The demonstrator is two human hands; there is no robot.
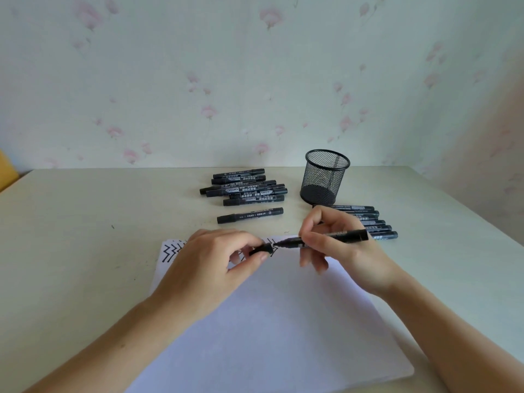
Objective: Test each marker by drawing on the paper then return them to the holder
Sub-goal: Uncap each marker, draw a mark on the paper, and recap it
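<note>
Our left hand pinches a small black marker cap; our right hand grips the uncapped black marker, tip facing the cap, over the white paper sheet's zigzag-marked far edge. Behind, near the cream table's far edge, stands a black mesh holder between two groups of black markers.

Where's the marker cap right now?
In the head view, the cap is pinched in the left hand over the paper's far edge, just left of the tip of the marker held by the right hand.
</note>
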